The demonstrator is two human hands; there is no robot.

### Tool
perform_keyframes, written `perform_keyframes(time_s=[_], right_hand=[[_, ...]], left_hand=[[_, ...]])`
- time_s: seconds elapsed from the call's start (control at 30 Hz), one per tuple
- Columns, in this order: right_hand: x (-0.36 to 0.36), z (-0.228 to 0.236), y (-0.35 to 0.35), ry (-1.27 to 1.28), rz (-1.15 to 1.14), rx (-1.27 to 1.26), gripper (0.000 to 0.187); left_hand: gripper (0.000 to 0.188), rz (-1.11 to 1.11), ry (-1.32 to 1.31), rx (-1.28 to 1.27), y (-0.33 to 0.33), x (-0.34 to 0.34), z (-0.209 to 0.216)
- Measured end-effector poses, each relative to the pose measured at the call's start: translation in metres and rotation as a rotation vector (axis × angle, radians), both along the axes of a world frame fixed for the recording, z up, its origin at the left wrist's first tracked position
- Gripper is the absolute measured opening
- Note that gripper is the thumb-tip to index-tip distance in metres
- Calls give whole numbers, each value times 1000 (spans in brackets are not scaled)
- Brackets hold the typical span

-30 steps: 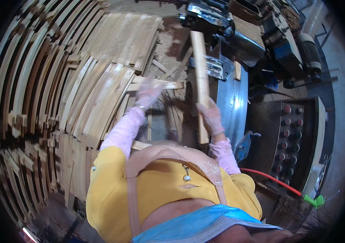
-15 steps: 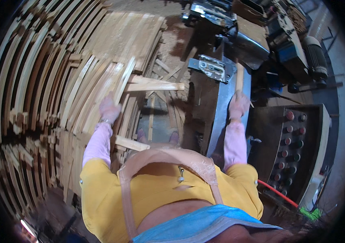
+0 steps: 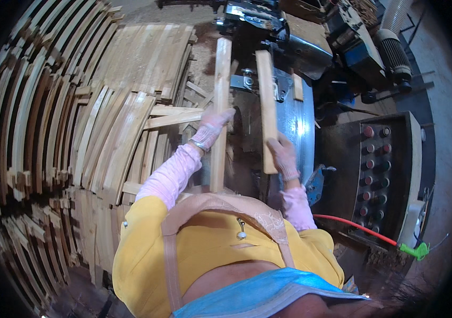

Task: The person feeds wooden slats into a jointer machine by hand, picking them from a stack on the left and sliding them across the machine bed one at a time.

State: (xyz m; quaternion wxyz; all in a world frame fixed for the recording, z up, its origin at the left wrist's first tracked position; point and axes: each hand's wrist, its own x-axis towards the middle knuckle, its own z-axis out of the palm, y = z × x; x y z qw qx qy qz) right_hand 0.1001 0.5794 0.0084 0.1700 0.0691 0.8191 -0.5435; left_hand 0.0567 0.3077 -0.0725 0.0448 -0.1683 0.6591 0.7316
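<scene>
Gripping 2 wooden slats at once, the person holds one in each gloved hand above the machine. Their left hand (image 3: 213, 129) is closed around a long pale slat (image 3: 219, 106) near its middle; that slat stands nearly upright in the picture, its far end reaching toward the dark machine head (image 3: 252, 16) and its near end dropping to the apron strap (image 3: 205, 204). Their right hand (image 3: 284, 156) is clamped on the lower end of a shorter slat (image 3: 266, 106), which tilts slightly and lies just beside the first, the 2 pieces apart rather than touching. Under and beyond the right hand sits a blue-grey metal machine bed (image 3: 303, 124). Right of that hand is a dark control panel (image 3: 374, 159) with rows of round buttons, and a red hose (image 3: 353, 225) runs below it. Left of the left hand, stacks of curved wooden strips (image 3: 77, 132) fan out, with 2 loose boards (image 3: 173, 116) lying crosswise near that hand.
</scene>
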Motion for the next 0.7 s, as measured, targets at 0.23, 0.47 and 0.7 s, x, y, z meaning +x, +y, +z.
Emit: perform_keyframes(time_s=[0.23,0.47,0.7], right_hand=[[78,-55,97,662,65,1211,43],[-117,-82,85,765,31,1249,24],[-77,-78,-107,598,477,76,29]], left_hand=[[40,174,-264,-152,-46,27,-29],[43,363,-153,-98,-67,44,-51],[42,463,35,114,-25,4,-10]])
